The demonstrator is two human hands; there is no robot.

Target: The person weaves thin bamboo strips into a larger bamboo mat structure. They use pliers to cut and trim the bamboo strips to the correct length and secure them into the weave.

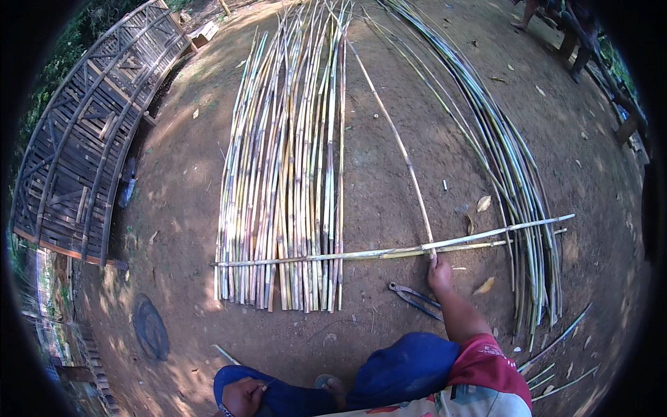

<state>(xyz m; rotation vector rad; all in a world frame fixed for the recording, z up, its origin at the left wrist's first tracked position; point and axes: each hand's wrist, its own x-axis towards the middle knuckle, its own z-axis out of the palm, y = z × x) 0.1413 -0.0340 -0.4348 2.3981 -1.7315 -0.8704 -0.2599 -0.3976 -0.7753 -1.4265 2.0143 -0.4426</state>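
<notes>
The right hand [439,272], low and right of centre in the frame, is closed around the near end of a single long pale bamboo cane [396,139], whose long axis runs away up and to the left toward the top middle. That end sits right at a pair of thin pale crosswise canes [389,251] lying left to right over the ground. The left hand [242,397] is well apart at the bottom edge, loosely curled at a blue trouser knee; whether it holds anything I cannot tell. So the right hand is the nearer one by far. Left of the cane lies a flat mat of yellow-green bamboo canes [285,181]; to the right, a curved bundle of greener canes [514,181]. Dark metal pliers [415,297] lie just beside the right forearm. The surface is bare brown dirt [180,181], outdoors, with a dark slatted bamboo panel [90,132] at upper left
</notes>
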